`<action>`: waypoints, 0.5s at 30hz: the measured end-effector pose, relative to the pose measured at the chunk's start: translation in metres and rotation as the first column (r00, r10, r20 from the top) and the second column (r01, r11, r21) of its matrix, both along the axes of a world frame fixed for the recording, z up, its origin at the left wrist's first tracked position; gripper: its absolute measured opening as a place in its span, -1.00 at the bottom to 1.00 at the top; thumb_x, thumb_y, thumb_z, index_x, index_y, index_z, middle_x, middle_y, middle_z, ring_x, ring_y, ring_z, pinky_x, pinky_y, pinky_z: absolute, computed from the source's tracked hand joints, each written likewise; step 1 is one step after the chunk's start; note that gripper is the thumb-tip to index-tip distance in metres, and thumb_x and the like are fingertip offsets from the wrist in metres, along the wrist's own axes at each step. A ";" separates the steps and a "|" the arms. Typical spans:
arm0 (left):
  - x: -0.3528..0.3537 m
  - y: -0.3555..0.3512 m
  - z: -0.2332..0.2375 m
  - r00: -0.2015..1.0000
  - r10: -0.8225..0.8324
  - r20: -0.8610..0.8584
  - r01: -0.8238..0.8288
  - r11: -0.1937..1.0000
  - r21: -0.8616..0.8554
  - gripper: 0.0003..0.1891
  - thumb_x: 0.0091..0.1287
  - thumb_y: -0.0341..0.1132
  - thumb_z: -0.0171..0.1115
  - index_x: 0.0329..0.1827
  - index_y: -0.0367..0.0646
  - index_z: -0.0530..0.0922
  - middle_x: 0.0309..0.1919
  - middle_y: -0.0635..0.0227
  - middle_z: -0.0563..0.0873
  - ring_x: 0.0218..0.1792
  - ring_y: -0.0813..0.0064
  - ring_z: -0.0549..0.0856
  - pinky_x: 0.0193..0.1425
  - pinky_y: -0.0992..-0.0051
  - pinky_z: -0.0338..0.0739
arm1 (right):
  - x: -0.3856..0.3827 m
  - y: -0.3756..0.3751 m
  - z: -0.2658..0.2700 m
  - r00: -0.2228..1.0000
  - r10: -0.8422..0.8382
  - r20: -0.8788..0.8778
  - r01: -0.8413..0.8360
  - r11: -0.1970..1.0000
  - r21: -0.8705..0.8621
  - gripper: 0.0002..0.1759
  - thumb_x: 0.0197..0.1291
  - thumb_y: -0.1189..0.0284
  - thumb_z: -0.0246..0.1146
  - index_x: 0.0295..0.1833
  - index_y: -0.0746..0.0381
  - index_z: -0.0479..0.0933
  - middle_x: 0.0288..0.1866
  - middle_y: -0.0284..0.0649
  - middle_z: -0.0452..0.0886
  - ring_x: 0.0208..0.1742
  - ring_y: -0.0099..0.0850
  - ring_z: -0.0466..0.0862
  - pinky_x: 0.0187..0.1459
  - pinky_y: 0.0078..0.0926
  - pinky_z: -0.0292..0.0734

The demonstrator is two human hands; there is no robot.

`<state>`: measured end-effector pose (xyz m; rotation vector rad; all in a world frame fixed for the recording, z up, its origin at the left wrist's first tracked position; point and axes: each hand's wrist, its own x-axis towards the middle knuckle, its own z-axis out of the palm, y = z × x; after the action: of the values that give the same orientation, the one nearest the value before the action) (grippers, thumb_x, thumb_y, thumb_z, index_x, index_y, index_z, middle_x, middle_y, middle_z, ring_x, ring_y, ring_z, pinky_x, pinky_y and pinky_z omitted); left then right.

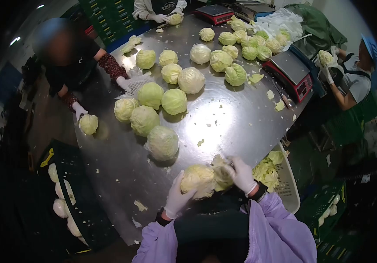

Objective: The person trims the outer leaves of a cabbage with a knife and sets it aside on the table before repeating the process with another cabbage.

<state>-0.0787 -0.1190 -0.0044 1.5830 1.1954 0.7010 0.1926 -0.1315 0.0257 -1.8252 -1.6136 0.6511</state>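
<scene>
A pale yellow-green cabbage (pixel 197 180) is held at the near edge of the metal table, in front of my body. My left hand (pixel 179 195), in a white glove, grips it from the left side. On its right, a loose cabbage leaf (pixel 221 173) stands away from the head. My right hand (pixel 242 175), also gloved in white, has its fingers closed on that leaf. Just beyond, a cabbage in clear wrap (pixel 163 143) sits on the table, with more cabbages (pixel 144 120) behind it.
The metal table (pixel 241 118) carries many cabbages, leaf scraps and a red scale (pixel 290 72). A white basket (pixel 290 186) of leaves stands at my right. Green crates (pixel 81 197) hold wrapped cabbages. Co-workers' gloved hands handle cabbages at the left, far side and right.
</scene>
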 end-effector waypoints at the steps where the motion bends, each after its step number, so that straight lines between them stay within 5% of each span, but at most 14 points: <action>1: 0.006 0.002 0.005 0.998 0.003 -0.063 -0.002 1.000 0.024 -0.17 0.14 -0.18 0.43 0.43 -0.35 0.25 0.31 -0.06 0.41 0.32 0.08 0.45 0.36 0.32 0.36 | -0.012 -0.005 0.000 0.995 0.096 0.029 -0.098 0.993 0.061 -0.49 0.28 0.14 0.22 0.23 0.21 0.43 0.02 0.01 0.61 -0.14 -0.06 0.69 -0.13 -0.21 0.58; 4: 0.017 0.007 0.020 0.981 -0.024 -0.190 0.029 0.999 0.023 -0.17 0.14 -0.12 0.42 0.41 -0.34 0.26 0.31 -0.08 0.40 0.31 0.04 0.45 0.35 0.31 0.38 | -0.041 -0.015 0.001 0.973 0.228 0.027 -0.228 0.973 0.017 -0.39 0.27 0.16 0.23 0.35 0.20 0.31 0.21 0.02 0.50 -0.06 -0.04 0.66 -0.11 -0.21 0.57; 6: 0.018 0.010 0.015 0.980 -0.038 -0.197 0.052 0.997 0.064 -0.16 0.13 -0.11 0.43 0.41 -0.32 0.26 0.31 -0.06 0.41 0.32 0.06 0.45 0.35 0.31 0.38 | -0.047 -0.006 -0.018 0.972 0.211 0.099 -0.217 0.975 0.048 -0.42 0.28 0.18 0.22 0.32 0.23 0.35 0.13 0.03 0.55 -0.07 -0.03 0.66 -0.12 -0.21 0.57; 10: 0.024 0.009 0.024 0.948 -0.103 -0.300 0.165 0.968 0.187 -0.15 0.12 -0.09 0.45 0.42 -0.30 0.27 0.34 -0.01 0.41 0.34 0.08 0.45 0.36 0.31 0.38 | -0.023 0.020 -0.021 0.990 0.140 -0.033 -0.142 0.985 -0.093 -0.50 0.29 0.14 0.22 0.24 0.19 0.44 -0.12 -0.02 0.66 -0.19 -0.04 0.68 -0.18 -0.23 0.58; 14: 0.028 0.013 0.030 0.926 -0.104 -0.362 0.171 0.972 0.159 -0.13 0.11 -0.09 0.46 0.43 -0.29 0.26 0.35 -0.02 0.40 0.34 0.07 0.44 0.36 0.31 0.39 | -0.029 0.011 0.007 0.954 0.298 0.017 -0.297 0.954 -0.047 -0.52 0.26 0.12 0.26 0.17 0.16 0.48 -0.21 -0.06 0.67 -0.21 -0.16 0.70 -0.21 -0.26 0.57; 15: 0.022 0.020 0.032 0.936 -0.175 -0.304 0.216 0.971 0.106 -0.13 0.12 -0.10 0.46 0.45 -0.29 0.24 0.37 -0.03 0.37 0.38 0.08 0.40 0.39 0.32 0.35 | -0.030 0.012 0.008 0.964 0.264 -0.008 -0.264 0.964 0.026 -0.62 0.26 0.20 0.29 0.07 0.19 0.53 -0.30 -0.12 0.66 -0.33 -0.31 0.71 -0.31 -0.35 0.57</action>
<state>-0.0565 -0.0991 0.0273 1.9436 1.1972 0.4356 0.1627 -0.1197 0.0336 -1.5982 -1.8676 0.7521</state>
